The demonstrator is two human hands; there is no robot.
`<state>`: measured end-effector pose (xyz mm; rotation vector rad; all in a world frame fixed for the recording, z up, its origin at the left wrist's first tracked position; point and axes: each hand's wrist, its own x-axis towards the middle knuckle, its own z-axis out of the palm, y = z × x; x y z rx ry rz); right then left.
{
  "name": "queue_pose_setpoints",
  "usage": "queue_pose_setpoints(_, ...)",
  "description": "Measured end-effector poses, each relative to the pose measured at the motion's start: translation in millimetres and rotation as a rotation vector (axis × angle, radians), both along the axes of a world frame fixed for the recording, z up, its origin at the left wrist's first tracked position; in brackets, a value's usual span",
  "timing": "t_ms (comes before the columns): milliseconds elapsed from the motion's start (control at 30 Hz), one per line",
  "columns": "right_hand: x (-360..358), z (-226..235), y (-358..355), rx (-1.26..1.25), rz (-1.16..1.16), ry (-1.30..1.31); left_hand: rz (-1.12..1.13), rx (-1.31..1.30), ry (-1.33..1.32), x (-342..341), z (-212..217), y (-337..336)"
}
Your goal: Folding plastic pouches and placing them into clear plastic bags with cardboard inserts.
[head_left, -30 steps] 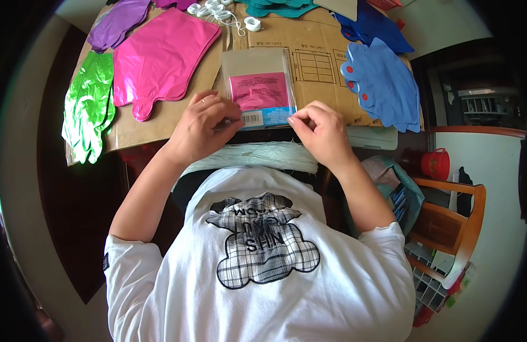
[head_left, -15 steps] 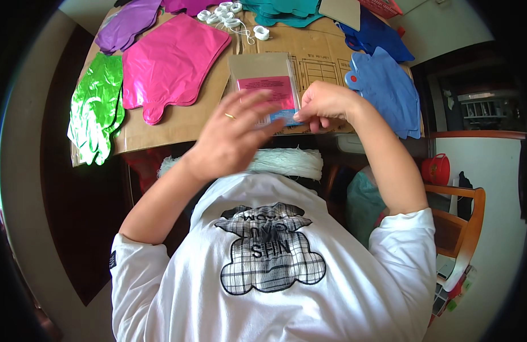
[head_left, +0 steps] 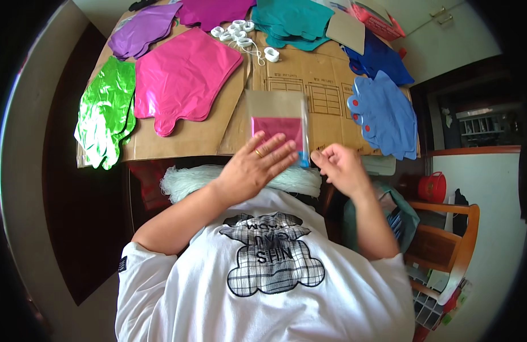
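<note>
A clear plastic packet (head_left: 278, 104) with a pink printed panel and a blue lower corner lies near the table's front edge. My left hand (head_left: 258, 165) rests across its lower part, fingers stretched flat, with a gold ring on one of them. Much of the packet's lower end is hidden under that hand. Just to the right of the packet's blue corner is my right hand (head_left: 340, 168), its fingers curled and the thumb near the index finger. Whether something thin sits in that pinch is too small to tell.
Cardboard (head_left: 326, 122) covers the table. Flat foil balloons lie around: green (head_left: 106, 108), pink (head_left: 183, 74), purple (head_left: 144, 31), teal (head_left: 289, 23) and light blue (head_left: 386, 117). White ribbon coils (head_left: 238, 28) are at the back. A white string bundle (head_left: 189, 181) sits below the front edge.
My right hand has left the packet's right edge and moved down and right. My left hand has settled flat on the packet. The whole view has shifted, so the table appears lower.
</note>
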<state>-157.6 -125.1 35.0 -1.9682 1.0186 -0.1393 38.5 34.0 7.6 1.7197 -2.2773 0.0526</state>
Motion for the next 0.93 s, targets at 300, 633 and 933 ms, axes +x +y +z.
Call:
queue_pose_setpoints(300,-15,-28,71,0.26,-0.245,-0.547,-0.253,-0.196,0.211,-11,-10,10)
queue_pose_setpoints(633,-384,-175,32,0.551,-1.458,-0.926,-0.045,-0.418,0.291,26,-3,44)
queue_pose_setpoints(933,-479,-250,-51,0.51,-1.499,-0.453,0.492,-0.482,0.375,94,36,47)
